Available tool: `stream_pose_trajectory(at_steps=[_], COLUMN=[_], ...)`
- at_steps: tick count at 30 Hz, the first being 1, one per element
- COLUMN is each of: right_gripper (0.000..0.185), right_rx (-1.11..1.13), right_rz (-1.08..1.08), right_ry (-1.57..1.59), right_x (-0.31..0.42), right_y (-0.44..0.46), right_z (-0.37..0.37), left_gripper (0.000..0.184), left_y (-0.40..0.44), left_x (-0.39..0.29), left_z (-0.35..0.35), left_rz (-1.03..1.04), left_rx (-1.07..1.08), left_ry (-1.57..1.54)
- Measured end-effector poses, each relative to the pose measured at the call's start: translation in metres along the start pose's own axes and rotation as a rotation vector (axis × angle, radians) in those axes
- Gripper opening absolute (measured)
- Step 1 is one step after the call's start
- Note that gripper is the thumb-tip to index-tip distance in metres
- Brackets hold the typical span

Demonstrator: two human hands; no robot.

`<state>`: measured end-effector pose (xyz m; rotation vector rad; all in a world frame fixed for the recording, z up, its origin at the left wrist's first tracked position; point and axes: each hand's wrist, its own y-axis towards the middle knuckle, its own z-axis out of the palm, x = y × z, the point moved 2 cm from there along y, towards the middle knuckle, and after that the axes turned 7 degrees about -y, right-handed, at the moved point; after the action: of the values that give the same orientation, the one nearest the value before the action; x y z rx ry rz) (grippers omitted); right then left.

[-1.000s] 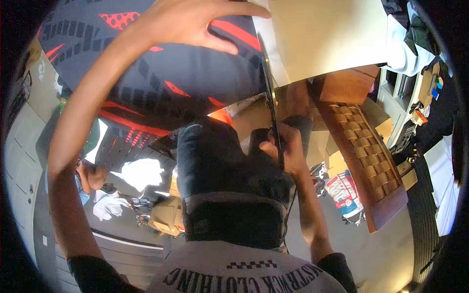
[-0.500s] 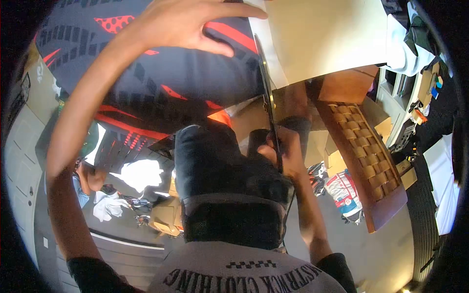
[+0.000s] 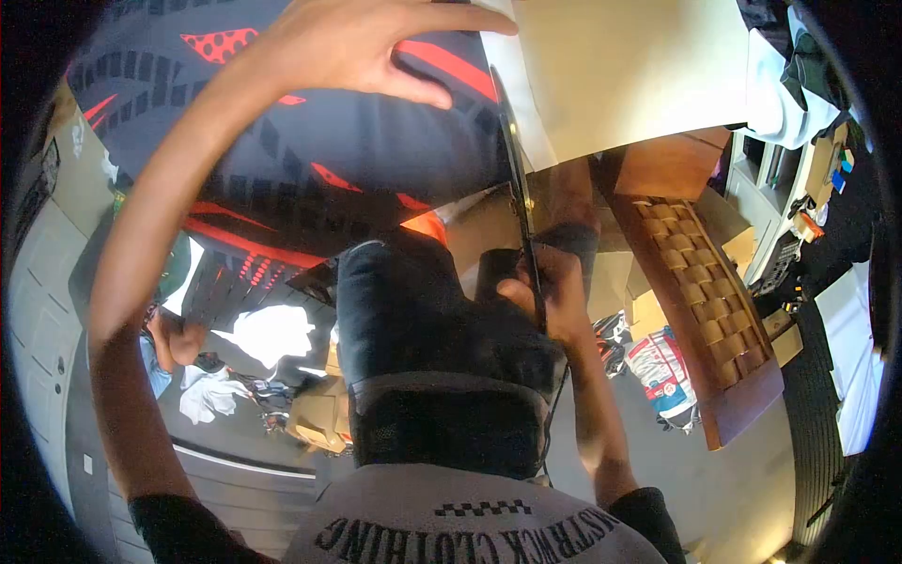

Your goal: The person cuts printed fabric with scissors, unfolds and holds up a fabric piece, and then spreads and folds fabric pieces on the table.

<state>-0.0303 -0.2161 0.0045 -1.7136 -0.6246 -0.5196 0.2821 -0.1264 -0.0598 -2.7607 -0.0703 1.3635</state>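
My left hand (image 3: 371, 47) lies with fingers spread on a dark printed fabric (image 3: 310, 132) with red shapes. One of its fingertips reaches the white edge of a large cream sheet (image 3: 639, 75), which looks like paper or card. Below, my right hand (image 3: 554, 291) is closed round the handle end of long dark scissors (image 3: 520, 188). Their blades point away from me, along the border between the fabric and the sheet. From this angle the blades look close together; whether they bite into the material cannot be made out.
At right stands a wooden chair (image 3: 700, 273) with a woven panel. Cardboard boxes (image 3: 319, 418), white cloths (image 3: 271, 334) and a printed bag (image 3: 660, 376) lie on the floor. Shelves (image 3: 775, 169) stand at far right, a white door (image 3: 38, 329) at far left.
Almost nothing differs. The scissors and the right hand have shifted very slightly; the left hand stays in place on the fabric.
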Motion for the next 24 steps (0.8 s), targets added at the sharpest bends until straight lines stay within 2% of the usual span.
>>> stream_pose_trajectory(at_steps=[7,12,17,21,24], right_gripper=[0.043,0.043,0.043,0.043,0.043], right_rx=[0.000,0.001,0.010,0.053,0.025], right_rz=[0.000,0.027,-0.016,0.004,-0.005], right_ry=[0.023,0.013,-0.003,0.116,0.146], right_x=[-0.003,-0.003,-0.003,0.002,0.014], right_y=[0.000,0.000,0.005,0.011,0.020], right_z=[0.002,0.002,0.002,0.001,0.000], left_gripper=[0.064,0.062,0.060,0.059,0.061], left_y=[-0.001,0.002,0.002,0.005,0.004], left_x=[-0.001,-0.001,0.002,0.014,0.022], left_z=[-0.002,-0.006,-0.014,-0.023,-0.023], left_rz=[-0.011,-0.169,-0.056,-0.164,-0.098], left_rx=[0.003,0.196,-0.021,0.076,0.063], left_ry=[-0.008,-0.224,-0.281,-0.355,-0.349])
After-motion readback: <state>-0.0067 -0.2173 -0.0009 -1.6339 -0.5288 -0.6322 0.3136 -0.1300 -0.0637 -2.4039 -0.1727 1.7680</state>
